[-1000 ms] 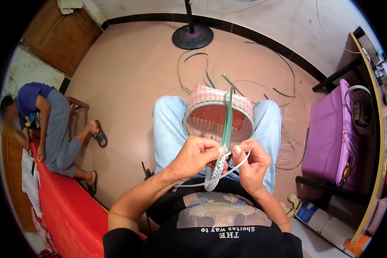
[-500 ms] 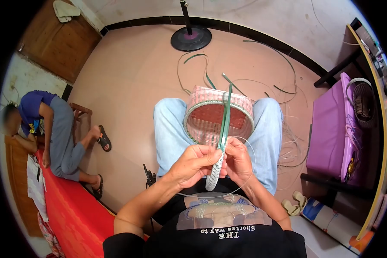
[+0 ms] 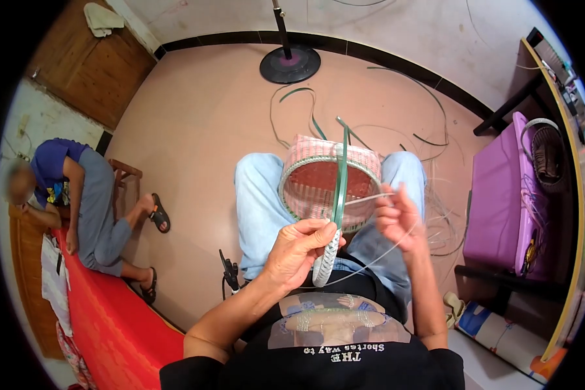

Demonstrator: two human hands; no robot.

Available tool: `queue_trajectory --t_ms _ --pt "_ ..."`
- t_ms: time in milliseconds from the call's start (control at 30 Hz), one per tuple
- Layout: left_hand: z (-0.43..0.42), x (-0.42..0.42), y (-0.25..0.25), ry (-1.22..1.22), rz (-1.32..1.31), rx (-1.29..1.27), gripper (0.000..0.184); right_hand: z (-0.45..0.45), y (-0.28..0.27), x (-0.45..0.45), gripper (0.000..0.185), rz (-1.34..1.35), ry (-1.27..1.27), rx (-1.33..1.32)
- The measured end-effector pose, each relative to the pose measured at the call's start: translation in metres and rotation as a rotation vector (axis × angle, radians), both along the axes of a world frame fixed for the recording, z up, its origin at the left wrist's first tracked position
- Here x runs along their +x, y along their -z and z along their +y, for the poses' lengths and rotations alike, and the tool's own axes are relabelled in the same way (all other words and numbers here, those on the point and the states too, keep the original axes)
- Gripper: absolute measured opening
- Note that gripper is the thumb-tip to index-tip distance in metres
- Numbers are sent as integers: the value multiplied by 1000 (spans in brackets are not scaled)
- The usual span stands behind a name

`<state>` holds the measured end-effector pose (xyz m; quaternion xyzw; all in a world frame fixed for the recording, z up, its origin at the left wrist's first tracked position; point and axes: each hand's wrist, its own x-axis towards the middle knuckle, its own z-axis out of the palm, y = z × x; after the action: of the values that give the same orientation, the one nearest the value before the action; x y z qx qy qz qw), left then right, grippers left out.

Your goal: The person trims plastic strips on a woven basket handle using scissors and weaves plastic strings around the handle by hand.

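A pink and white woven basket (image 3: 335,153) rests on its side between the knees, its round opening turned toward me. From its rim rises a handle of green strips (image 3: 340,182), whose near end is wrapped in a white braid (image 3: 325,263). My left hand (image 3: 302,250) is closed around the handle where the braid meets the green strips. Out to the right, my right hand (image 3: 400,218) pinches a thin pale weaving strip (image 3: 364,199) that runs taut to the handle. The strip's loose length curves below that hand toward my waist.
Cut strips (image 3: 435,120) lie scattered on the floor ahead and right. A black round stand base (image 3: 290,64) is by the wall. At right are a purple bin (image 3: 494,195) and a shelf. Another person (image 3: 84,195) sits left, beside a red-covered surface (image 3: 110,305).
My right hand has moved from the handle out to the right, drawing the pale strip with it. My left hand keeps its hold on the handle.
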<state>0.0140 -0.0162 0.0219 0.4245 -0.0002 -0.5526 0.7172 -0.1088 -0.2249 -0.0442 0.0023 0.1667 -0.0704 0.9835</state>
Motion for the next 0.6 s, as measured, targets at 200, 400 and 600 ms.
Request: queue_trajectory --t_ms 200,400,600 --pt "-2 -3 5 -65 40 -48 12 -131 34 -124 32 -152 423 115" --pt "-6 -9 6 -178 74 -92 15 -236 120 -252 30 442 855 93" --pt "-8 -11 2 -218 24 -171 18 -228 145 -296 34 741 500 -42"
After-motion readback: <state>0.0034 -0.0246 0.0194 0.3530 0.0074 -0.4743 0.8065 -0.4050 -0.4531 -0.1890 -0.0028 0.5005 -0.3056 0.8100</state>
